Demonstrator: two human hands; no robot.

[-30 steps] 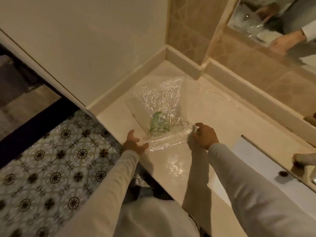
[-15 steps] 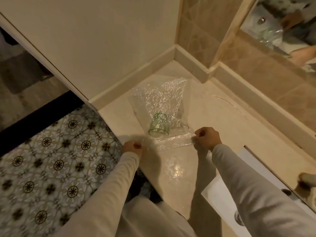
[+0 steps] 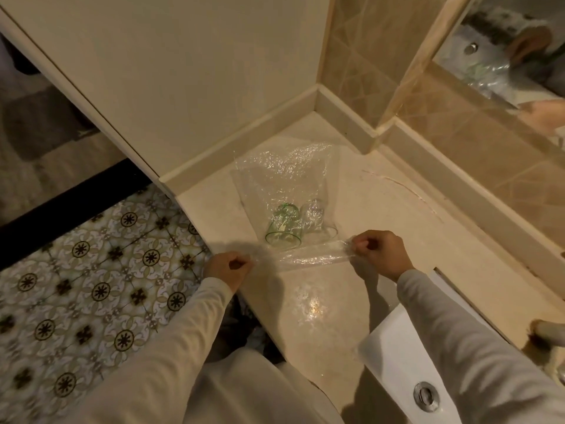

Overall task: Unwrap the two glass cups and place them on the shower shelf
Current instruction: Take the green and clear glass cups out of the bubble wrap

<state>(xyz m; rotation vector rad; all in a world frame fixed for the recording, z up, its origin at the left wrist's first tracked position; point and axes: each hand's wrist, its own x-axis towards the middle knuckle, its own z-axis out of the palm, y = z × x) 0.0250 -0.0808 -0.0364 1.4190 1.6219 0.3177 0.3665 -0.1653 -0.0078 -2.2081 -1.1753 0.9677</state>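
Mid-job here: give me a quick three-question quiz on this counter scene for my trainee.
1. True or false: the green glass cup lies on the bubble wrap.
2. What does the left hand share with the right hand?
A. a towel
B. the near edge of the wrap
C. the clear glass cup
3. Fill in: both cups rest on the ____, beside the white basin.

Key:
1. True
2. B; each hand pinches one end of that edge.
3. countertop
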